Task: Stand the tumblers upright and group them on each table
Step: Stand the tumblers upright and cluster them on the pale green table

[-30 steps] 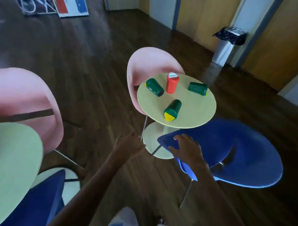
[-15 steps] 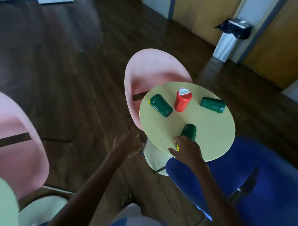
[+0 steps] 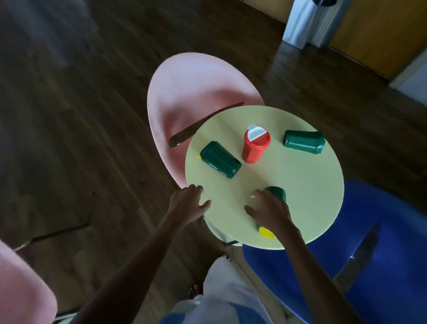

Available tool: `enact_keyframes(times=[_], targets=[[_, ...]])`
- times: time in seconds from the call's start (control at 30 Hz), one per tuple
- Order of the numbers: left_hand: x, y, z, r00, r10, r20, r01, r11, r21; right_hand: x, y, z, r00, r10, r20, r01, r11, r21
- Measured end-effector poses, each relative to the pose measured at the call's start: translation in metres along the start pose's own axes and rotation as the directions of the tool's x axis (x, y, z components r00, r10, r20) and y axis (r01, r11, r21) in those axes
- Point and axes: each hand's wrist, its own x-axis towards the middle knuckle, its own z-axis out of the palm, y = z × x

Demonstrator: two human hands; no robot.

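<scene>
1 green tumbler (image 3: 277, 192) in right hand (image 3: 272, 213).

The only writing I can find is a short line of small white letters along the side of the dark green tumbler (image 3: 219, 159), which lies on its side at the left of the round table (image 3: 303, 189). It begins with what looks like an O, followed by one or two angular letters (K's perhaps, I cannot tell). A fainter white mark runs beyond them toward the tumbler's base. All of it is too small and blurred for me to read as a word or a brand.
</scene>
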Motion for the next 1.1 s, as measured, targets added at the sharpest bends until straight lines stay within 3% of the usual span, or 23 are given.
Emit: enact_keyframes(times=[0.17, 0.33, 0.5, 0.6, 0.73, 0.93, 1.1], targets=[[0.048, -0.01, -0.003, 0.984, -0.18, 0.0, 0.18, 0.984, -0.017, 0.07, -0.005, 0.0, 0.998, 0.017, 0.067, -0.021, 0.997, 0.068], [0.093, -0.007, 0.003, 0.926, -0.362, 0.102, 0.376, 0.892, -0.249, 0.124, -0.012, 0.01, 0.991, 0.018, 0.129, -0.036, 0.989, 0.14], [0.127, 0.0, 0.017, 0.912, -0.393, 0.117, 0.402, 0.805, -0.436, 0.157, -0.011, 0.025, 0.979, 0.027, 0.2, -0.069, 0.977, 0.203], [0.141, 0.001, 0.027, 0.886, -0.44, 0.149, 0.442, 0.7, -0.561, 0.169, -0.006, 0.037, 0.974, 0.033, 0.222, -0.1, 0.95, 0.295], [0.154, 0.001, 0.036, 0.874, -0.455, 0.172, 0.41, 0.499, -0.764, 0.169, -0.007, 0.044, 0.987, 0.053, 0.153, -0.111, 0.91, 0.399], [0.157, 0.002, 0.032, 0.871, -0.477, 0.122, 0.328, 0.378, -0.866, 0.159, -0.012, 0.058, 0.993, 0.114, 0.014, -0.107, 0.871, 0.479], [0.152, 0.003, 0.011, 0.905, -0.413, 0.102, 0.18, 0.153, -0.972, 0.144, -0.017, 0.054, 0.981, 0.106, -0.161, -0.003, 0.843, 0.538]])
